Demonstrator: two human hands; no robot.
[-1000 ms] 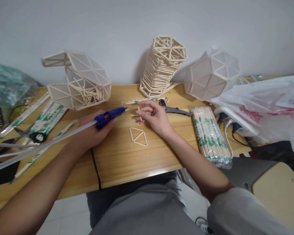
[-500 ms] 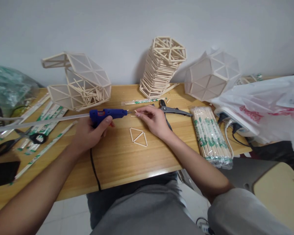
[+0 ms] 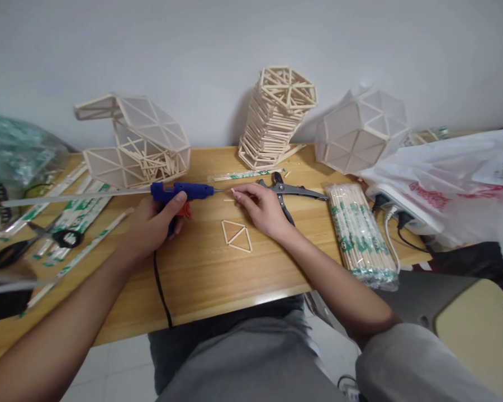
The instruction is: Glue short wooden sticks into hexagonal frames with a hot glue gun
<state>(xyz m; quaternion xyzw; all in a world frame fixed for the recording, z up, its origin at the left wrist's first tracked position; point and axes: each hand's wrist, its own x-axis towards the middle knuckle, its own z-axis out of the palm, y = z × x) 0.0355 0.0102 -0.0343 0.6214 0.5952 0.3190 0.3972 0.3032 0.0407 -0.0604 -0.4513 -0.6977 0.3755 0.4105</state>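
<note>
My left hand (image 3: 159, 218) is wrapped round the handle of a blue glue gun (image 3: 184, 191). A long glue stick (image 3: 79, 195) sticks out of its back end, and the nozzle points right. Between the fingertips of my right hand (image 3: 257, 204) is a short wooden stick (image 3: 233, 191), its end close to the nozzle. Another short piece lies on the table just below. Nearer to me, short sticks form a flat frame of two joined triangles (image 3: 237, 235). Beside my right hand lie grey and black cutting pliers (image 3: 293, 190).
At the back stand a tall stick tower (image 3: 276, 117), an open panelled stick model (image 3: 142, 139) with loose sticks inside, and a closed one (image 3: 362, 131). Right are packed chopsticks (image 3: 362, 234) and a power strip (image 3: 406, 212); left, scissors (image 3: 37, 240). A black cord (image 3: 161, 290) crosses the front edge.
The glue gun has shifted slightly left and levelled, its nozzle drawing a little away from the stick. The glue stick behind it has swung up. My right hand is nearly still.
</note>
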